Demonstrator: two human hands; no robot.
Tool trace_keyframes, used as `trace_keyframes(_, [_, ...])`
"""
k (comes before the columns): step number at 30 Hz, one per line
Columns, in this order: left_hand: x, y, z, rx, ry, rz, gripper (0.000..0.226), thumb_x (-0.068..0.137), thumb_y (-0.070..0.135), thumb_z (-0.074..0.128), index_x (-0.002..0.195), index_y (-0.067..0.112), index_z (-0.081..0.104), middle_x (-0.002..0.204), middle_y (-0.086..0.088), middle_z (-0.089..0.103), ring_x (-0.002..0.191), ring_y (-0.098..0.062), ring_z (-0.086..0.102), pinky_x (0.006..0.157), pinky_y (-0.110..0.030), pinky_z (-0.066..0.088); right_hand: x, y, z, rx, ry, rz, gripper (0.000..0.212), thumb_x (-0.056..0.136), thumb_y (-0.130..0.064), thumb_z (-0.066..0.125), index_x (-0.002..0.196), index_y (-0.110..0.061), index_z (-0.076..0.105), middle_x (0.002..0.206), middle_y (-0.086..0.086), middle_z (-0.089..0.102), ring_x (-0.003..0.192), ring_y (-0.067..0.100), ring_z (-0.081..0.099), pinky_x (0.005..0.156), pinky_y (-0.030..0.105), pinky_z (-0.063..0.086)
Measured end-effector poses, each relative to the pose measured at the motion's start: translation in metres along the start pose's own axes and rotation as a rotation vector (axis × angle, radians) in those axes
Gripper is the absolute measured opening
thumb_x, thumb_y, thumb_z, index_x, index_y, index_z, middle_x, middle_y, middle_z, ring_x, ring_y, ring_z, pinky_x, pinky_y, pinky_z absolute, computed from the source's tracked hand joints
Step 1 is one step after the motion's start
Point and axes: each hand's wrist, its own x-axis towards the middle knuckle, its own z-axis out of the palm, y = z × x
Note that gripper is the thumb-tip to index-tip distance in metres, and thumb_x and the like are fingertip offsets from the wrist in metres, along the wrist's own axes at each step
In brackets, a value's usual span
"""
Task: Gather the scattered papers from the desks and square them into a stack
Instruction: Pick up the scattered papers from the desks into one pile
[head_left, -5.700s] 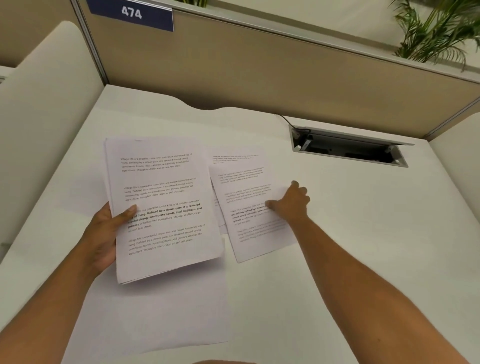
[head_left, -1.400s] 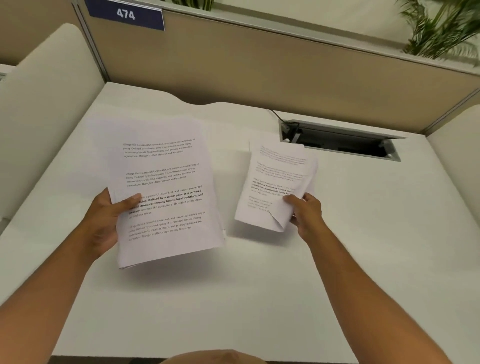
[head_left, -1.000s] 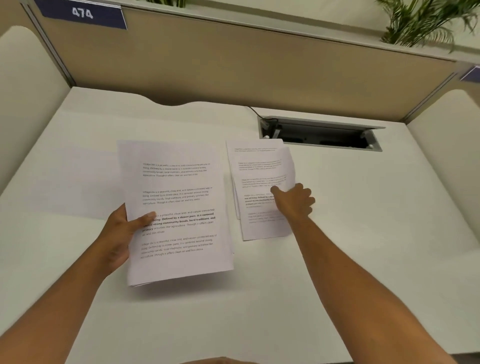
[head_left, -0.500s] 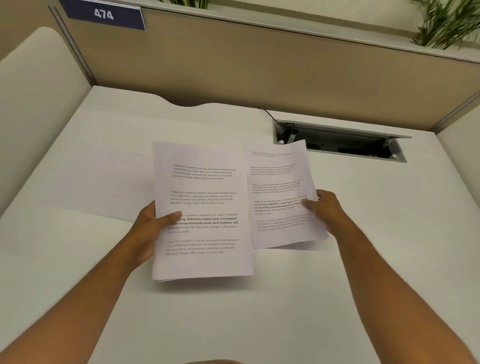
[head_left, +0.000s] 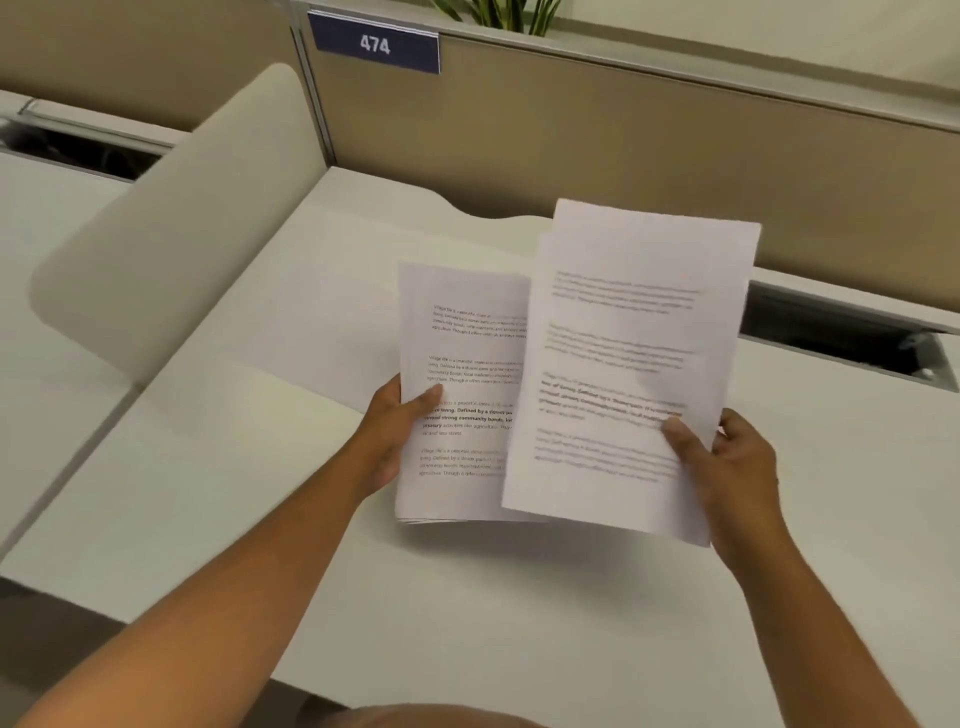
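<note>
My left hand (head_left: 389, 439) grips a thick stack of printed papers (head_left: 460, 395) by its left edge, thumb on top, holding it just above the white desk (head_left: 249, 441). My right hand (head_left: 727, 467) holds a thinner bundle of printed sheets (head_left: 628, 364) by its lower right edge, lifted off the desk. This bundle overlaps the right part of the thick stack and hides it. The bundle's text is blurred.
A tan partition with a blue "474" sign (head_left: 374, 45) runs along the back. A rounded beige side divider (head_left: 176, 228) stands at the left, with a neighbouring desk beyond it. An open cable tray (head_left: 841, 338) lies at the back right. A plant (head_left: 498, 13) tops the partition.
My right hand has lifted its sheets off the desk and brought them left, over the right side of the stack in my left hand. The view has swung to the left.
</note>
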Motion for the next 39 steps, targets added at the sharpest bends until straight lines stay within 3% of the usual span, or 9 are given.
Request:
trace_keyframes(4, [-0.013,0.003,0.009,0.023,0.030,0.026,0.058,0.107,0.063,0.050,0.148,0.025,0.068,0.137,-0.004,0.081,0.126,-0.031,0.077,0.105,-0.053,0.062,-0.025,-0.009,0.066,-0.117,-0.136,-0.123,0.021,0.091,-0.029,0.082,0.104,-0.021,0.068,0.102,-0.013,0.076,0.090,0.005,0.073,0.076,0.027,0.056])
trace_keyframes(7, [-0.026,0.009,0.009,-0.020,0.002,0.016,0.080,0.088,0.080,0.051,0.151,0.032,0.065,0.140,0.002,0.080,0.126,-0.027,0.078,0.101,-0.052,0.065,-0.036,-0.009,0.098,-0.166,-0.146,-0.181,0.018,0.092,-0.027,0.080,0.100,-0.022,0.065,0.094,-0.020,0.071,0.084,-0.010,0.067,0.067,0.008,0.046])
trace_keyframes(12, [-0.035,0.004,-0.014,-0.082,0.093,0.072,0.037,0.101,0.016,0.078,0.137,0.016,0.071,0.130,-0.013,0.083,0.117,-0.041,0.080,0.087,-0.052,0.069,-0.044,-0.010,0.115,-0.206,-0.188,-0.267,0.018,0.094,-0.036,0.077,0.096,-0.028,0.061,0.092,-0.020,0.069,0.084,-0.009,0.065,0.062,0.005,0.046])
trace_keyframes(16, [-0.049,0.003,-0.040,-0.096,0.161,0.093,0.039,0.104,0.012,0.075,0.142,0.015,0.069,0.133,-0.013,0.082,0.120,-0.040,0.079,0.100,-0.061,0.064,-0.024,-0.019,0.119,-0.235,-0.210,-0.226,0.039,0.094,-0.053,0.071,0.123,-0.028,0.061,0.123,-0.013,0.064,0.105,0.012,0.064,0.081,0.021,0.049])
trace_keyframes(19, [-0.059,0.001,-0.064,-0.106,0.223,0.091,0.038,0.104,0.012,0.074,0.141,0.016,0.069,0.132,-0.012,0.082,0.118,-0.039,0.080,0.101,-0.062,0.064,-0.015,-0.029,0.139,-0.085,-0.572,0.103,0.072,0.089,-0.056,0.076,0.149,-0.027,0.046,0.137,-0.006,0.063,0.118,0.020,0.068,0.099,0.045,0.058])
trace_keyframes(22, [-0.070,0.001,-0.085,-0.126,0.253,0.097,0.033,0.104,0.013,0.074,0.136,0.020,0.072,0.127,-0.010,0.084,0.114,-0.037,0.082,0.093,-0.057,0.068,-0.020,-0.029,0.171,-0.001,-0.769,0.112,0.054,0.090,-0.030,0.084,0.137,-0.023,0.060,0.119,-0.002,0.081,0.106,0.024,0.079,0.079,0.041,0.066])
trace_keyframes(27, [-0.075,0.003,-0.130,-0.144,0.246,0.069,0.040,0.105,0.006,0.070,0.143,0.021,0.068,0.134,-0.009,0.082,0.120,-0.036,0.079,0.097,-0.054,0.066,-0.034,-0.029,0.229,-0.012,-0.683,-0.006,0.032,0.089,-0.013,0.083,0.120,-0.015,0.071,0.108,0.002,0.083,0.096,0.023,0.081,0.084,0.040,0.067])
trace_keyframes(34, [-0.063,0.006,-0.183,-0.197,0.266,0.049,0.046,0.107,0.002,0.064,0.149,0.021,0.065,0.138,-0.012,0.079,0.123,-0.040,0.077,0.096,-0.054,0.066,-0.010,-0.036,0.281,-0.210,-0.562,-0.173,0.022,0.101,-0.036,0.067,0.094,-0.017,0.075,0.088,0.002,0.079,0.078,0.012,0.074,0.074,0.037,0.058])
trace_keyframes(39, [-0.049,0.009,-0.207,-0.222,0.242,0.003,0.046,0.106,0.001,0.064,0.149,0.018,0.065,0.138,-0.016,0.079,0.126,-0.047,0.073,0.100,-0.059,0.063,0.044,-0.035,0.314,-0.578,-0.375,-0.306,0.041,0.095,-0.030,0.075,0.130,-0.011,0.066,0.135,0.011,0.063,0.129,0.032,0.056,0.098,0.031,0.039])
